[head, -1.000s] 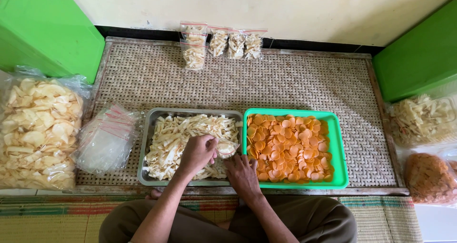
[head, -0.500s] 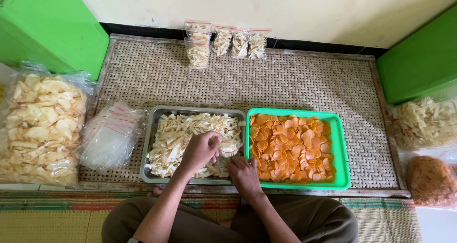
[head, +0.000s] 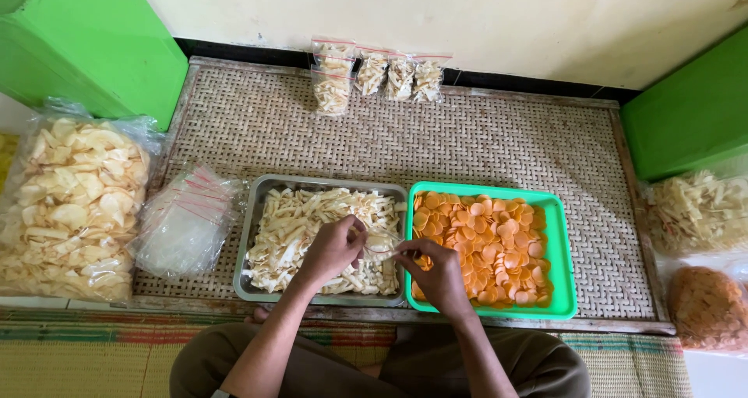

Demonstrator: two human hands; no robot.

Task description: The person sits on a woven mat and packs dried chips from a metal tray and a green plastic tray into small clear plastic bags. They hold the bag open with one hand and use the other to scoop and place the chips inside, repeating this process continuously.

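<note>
My left hand (head: 333, 247) and my right hand (head: 438, 272) meet over the right part of a grey metal tray (head: 257, 203) full of pale strip-shaped chips. Between them they hold a small clear plastic bag (head: 380, 244) with some pale chips in it, the left hand's fingers at its mouth, the right hand pinching its right edge. Right beside it stands a green plastic tray (head: 562, 250) of round orange chips.
Several small filled bags (head: 382, 74) lie by the wall on the woven mat (head: 499, 141). A stack of unfilled clear bags (head: 183, 226) and a big sack of pale chips (head: 66, 203) lie at left. Green boxes stand at both back corners; more chip sacks (head: 697, 211) at right.
My hands have stayed over the grey tray; the small bag between them now shows more plainly, with my right hand shifted slightly up to its edge.
</note>
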